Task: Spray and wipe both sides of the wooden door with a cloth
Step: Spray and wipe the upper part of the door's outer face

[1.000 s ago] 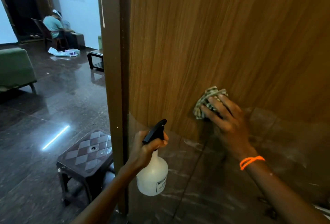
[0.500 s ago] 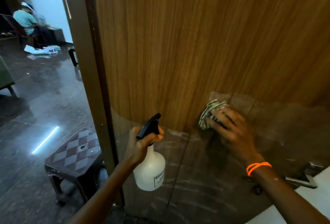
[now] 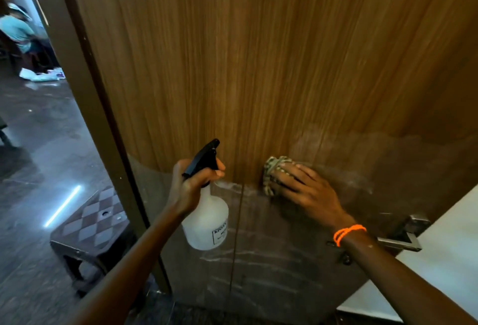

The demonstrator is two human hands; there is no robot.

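Note:
The wooden door (image 3: 271,66) fills most of the view, with vertical grain above and a dark glossy panel (image 3: 271,260) below. My right hand (image 3: 305,190) presses a crumpled checked cloth (image 3: 271,169) flat against the door, right at the line where wood meets the dark panel. My left hand (image 3: 194,185) grips the neck of a white spray bottle (image 3: 207,221) with a black trigger head, held just in front of the door to the left of the cloth. A hazy wet patch shows on the wood right of the cloth.
A metal door handle (image 3: 403,236) sticks out at the lower right, beside a white wall (image 3: 439,260). The door's edge (image 3: 85,91) runs down the left. Beyond it lie a dark shiny floor, a checkered stool (image 3: 90,221), and a seated person (image 3: 20,34) far off.
My right hand has slid the cloth down and to the left along the door, to the top of the dark panel. The view has shifted right; the bottle stays in my left hand.

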